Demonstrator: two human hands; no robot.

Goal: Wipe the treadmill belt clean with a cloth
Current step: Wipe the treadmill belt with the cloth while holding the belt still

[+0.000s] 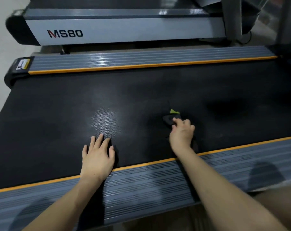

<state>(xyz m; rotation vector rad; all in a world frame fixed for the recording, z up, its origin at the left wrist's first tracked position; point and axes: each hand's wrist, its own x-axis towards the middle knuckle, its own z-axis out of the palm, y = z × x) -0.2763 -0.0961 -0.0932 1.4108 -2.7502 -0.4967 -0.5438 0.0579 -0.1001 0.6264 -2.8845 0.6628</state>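
Under both hands lies the treadmill belt (pixel 141 90). The left hand (pixel 98 155) rests flat on it, fingers straight. The right hand (pixel 182 132) grips a dark cloth (pixel 169 120), apparently with a green patch, pressed against the belt.

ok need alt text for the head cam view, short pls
A person's right hand grips a dark cloth with a green corner on a black treadmill belt, while the left hand rests flat on the belt. Grey ribbed side rails with orange edging border the belt; a second treadmill marked MS80 stands beyond.
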